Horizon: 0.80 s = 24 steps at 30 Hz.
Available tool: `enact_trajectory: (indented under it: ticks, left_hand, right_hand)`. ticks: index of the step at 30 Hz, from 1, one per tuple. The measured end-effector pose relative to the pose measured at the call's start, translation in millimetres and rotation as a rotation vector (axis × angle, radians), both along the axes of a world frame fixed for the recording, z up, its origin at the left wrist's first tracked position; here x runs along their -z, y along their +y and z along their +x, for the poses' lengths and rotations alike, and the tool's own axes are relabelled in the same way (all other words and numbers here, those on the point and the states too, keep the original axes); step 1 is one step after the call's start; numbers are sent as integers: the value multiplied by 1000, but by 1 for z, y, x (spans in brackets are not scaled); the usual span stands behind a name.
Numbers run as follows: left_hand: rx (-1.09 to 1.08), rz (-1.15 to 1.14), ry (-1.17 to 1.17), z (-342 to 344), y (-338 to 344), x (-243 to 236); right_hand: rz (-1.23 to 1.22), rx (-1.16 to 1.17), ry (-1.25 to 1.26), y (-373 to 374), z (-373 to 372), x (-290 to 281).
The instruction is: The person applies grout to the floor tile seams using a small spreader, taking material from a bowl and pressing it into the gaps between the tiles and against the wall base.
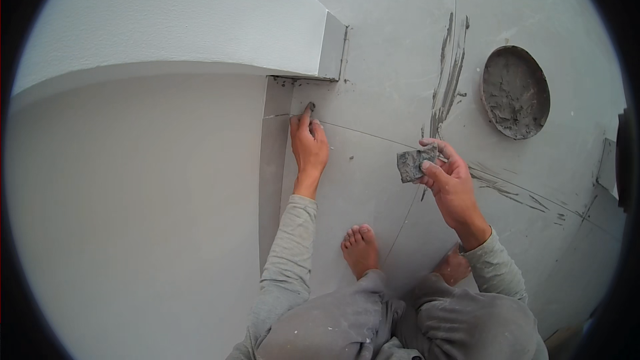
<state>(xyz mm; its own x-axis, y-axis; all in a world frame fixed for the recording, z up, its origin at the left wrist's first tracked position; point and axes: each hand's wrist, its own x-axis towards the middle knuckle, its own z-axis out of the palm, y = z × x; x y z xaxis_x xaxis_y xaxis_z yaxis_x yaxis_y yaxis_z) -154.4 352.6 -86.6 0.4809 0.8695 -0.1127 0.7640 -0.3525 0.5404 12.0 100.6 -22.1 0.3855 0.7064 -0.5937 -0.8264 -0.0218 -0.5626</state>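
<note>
My left hand [309, 150] reaches down to the floor beside the grey skirting tile [275, 140], close to the wall's corner. Its index finger is stretched forward, the other fingers are curled, and a small dark lump of grout [311, 106] sits at the fingertips. Between the thumb and fingers of my right hand [452, 183] is a small squarish scraper [412, 164], coated in grey grout and lifted above the floor. What lies under the left fingers is partly hidden.
A round pan [489, 108] of wet grey grout stands on the right. Dark grout smears [448, 80] run along the floor tile joints. A white wall [180, 20] juts in at the upper left. My bare feet [361, 251] are near the bottom, with a dark object [625, 160] at the right edge.
</note>
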Motion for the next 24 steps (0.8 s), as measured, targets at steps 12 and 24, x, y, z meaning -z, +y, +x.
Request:
enact_trajectory:
  ticks: [12,24]
  left_hand:
    - [-731,-1034,-1164,16,34,-10]
    - [-1006,-1197,-1619,56,68,7]
  right_hand:
    - [-17,6,-5,-6,0,8]
    - [-22,23,-15,-12,2,-5]
